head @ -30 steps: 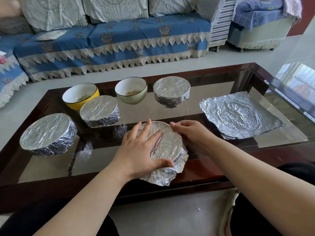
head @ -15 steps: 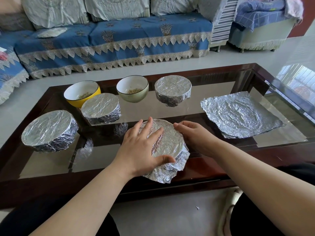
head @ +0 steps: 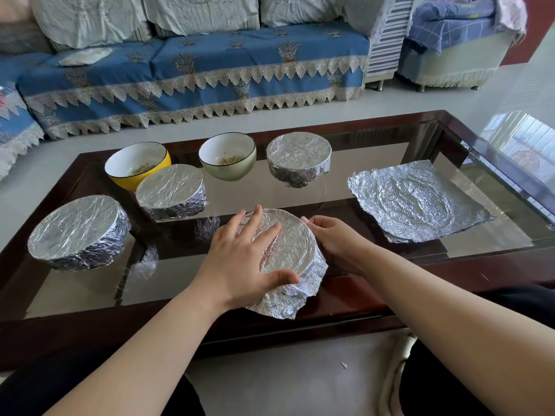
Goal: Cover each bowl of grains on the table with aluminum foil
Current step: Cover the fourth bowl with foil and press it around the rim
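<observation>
A foil-topped bowl (head: pixel 288 253) stands at the near edge of the glass table (head: pixel 345 190). My left hand (head: pixel 240 259) lies flat on its foil with fingers spread, thumb on the near side. My right hand (head: pixel 333 238) cups the bowl's right side, fingers curled against the foil rim. Three more bowls are wrapped in foil: one at the left (head: pixel 78 232), one left of centre (head: pixel 171 190), one at the back (head: pixel 298 159). A yellow bowl (head: pixel 138 165) and a pale green bowl (head: pixel 228 160) stand uncovered with grains inside.
A loose, crumpled foil sheet (head: pixel 417 202) lies flat on the right side of the table. A blue-covered sofa (head: pixel 192 73) runs along the far side. The table's dark wooden frame (head: pixel 300 322) borders the near edge, by my knees.
My hands stay on the near bowl. The right hand has slid slightly round the foil rim on the right side; the view has shifted a little.
</observation>
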